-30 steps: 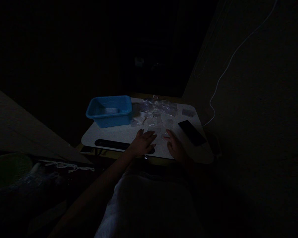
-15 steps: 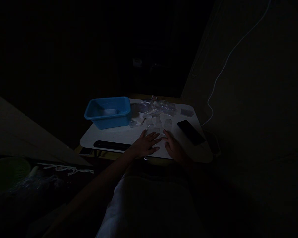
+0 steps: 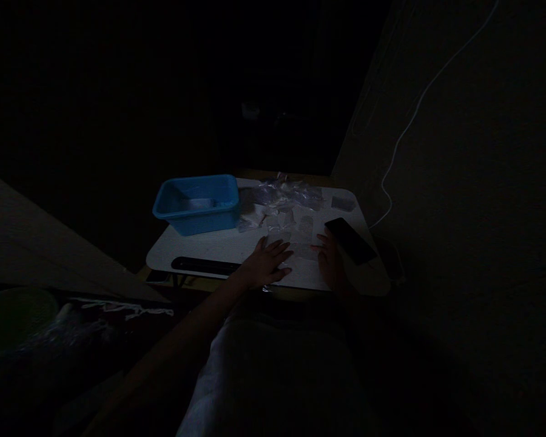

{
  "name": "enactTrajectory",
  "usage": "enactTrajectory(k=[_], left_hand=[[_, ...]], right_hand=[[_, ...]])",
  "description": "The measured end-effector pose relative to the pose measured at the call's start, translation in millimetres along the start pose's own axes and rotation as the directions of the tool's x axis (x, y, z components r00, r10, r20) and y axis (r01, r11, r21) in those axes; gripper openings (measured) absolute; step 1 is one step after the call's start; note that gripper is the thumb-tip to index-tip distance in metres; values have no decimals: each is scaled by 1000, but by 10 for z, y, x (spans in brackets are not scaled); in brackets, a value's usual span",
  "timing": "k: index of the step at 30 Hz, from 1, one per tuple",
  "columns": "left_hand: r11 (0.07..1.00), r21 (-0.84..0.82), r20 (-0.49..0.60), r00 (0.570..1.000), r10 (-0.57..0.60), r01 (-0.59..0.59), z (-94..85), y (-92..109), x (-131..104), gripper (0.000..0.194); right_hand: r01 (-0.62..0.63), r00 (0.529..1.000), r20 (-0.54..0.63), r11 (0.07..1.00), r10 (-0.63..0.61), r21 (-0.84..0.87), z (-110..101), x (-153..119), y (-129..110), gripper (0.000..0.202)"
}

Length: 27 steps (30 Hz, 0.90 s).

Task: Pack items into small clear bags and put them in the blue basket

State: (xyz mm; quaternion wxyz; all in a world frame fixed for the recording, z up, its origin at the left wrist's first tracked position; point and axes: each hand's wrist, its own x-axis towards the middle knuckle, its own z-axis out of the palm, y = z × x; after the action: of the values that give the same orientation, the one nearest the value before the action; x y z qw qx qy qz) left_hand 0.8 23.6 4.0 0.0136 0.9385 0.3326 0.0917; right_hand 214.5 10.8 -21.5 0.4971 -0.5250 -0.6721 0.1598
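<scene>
In the head view my left hand (image 3: pixel 267 264) lies flat on the white table with its fingers spread, over the near edge of a clear plastic piece (image 3: pixel 279 237). To its right, my right hand (image 3: pixel 328 261) rests with its fingers apart, the fingertips beside another thin see-through sheet (image 3: pixel 306 250). Neither hand grips anything. Just beyond the hands are small clear plastic pieces (image 3: pixel 304 226) and a packet with something white in it (image 3: pixel 253 215). The dim light hides finer detail.
A blue plastic basin (image 3: pixel 204 224) with a pale item inside stands at the table's (image 3: pixel 200 247) left. Crumpled clear bags (image 3: pixel 291 194) lie at the back. A black phone (image 3: pixel 350 241) is on the right, near a flat greyish piece (image 3: pixel 343 203). A white cable (image 3: pixel 409 124) runs along the wall.
My right hand has slid to the right, away from my left hand, uncovering the clear sheet between them. My left hand has stayed nearly in place.
</scene>
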Motion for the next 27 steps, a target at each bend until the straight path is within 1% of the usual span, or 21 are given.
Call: enactTrajectory(k=[2, 5, 8, 11, 16, 18, 22, 27], left_hand=[[1000, -5, 5, 1000, -3, 3, -1, 0, 0, 51], [1000, -10, 4, 1000, -1, 1, 2, -3, 0, 51], [1000, -14, 0, 1000, 2, -2, 1, -6, -2, 51], [1000, -17, 6, 1000, 6, -6, -5, -8, -3, 52], [1000, -15, 7, 1000, 5, -4, -2, -15, 0, 52], [1000, -11, 4, 1000, 6, -6, 5, -20, 0, 52], [1000, -9, 1, 1000, 7, -7, 15, -23, -1, 52], [1000, -14, 9, 1000, 7, -7, 6, -17, 3, 52]], right_hand=[[-33, 999, -5, 999, 33, 20, 11, 4, 9, 61], [-47, 998, -31, 999, 47, 16, 14, 14, 28, 59], [-61, 994, -88, 998, 63, 22, 2, 21, 50, 57], [-107, 985, -128, 993, 112, 47, -28, 10, 63, 58], [-169, 976, -121, 978, 184, 123, -133, -51, 83, 55], [-187, 969, -136, 971, 207, 151, -178, -76, 97, 52], [-200, 961, -161, 968, 224, 154, -231, -104, 110, 46], [-201, 959, -164, 964, 230, 176, -234, -100, 79, 43]])
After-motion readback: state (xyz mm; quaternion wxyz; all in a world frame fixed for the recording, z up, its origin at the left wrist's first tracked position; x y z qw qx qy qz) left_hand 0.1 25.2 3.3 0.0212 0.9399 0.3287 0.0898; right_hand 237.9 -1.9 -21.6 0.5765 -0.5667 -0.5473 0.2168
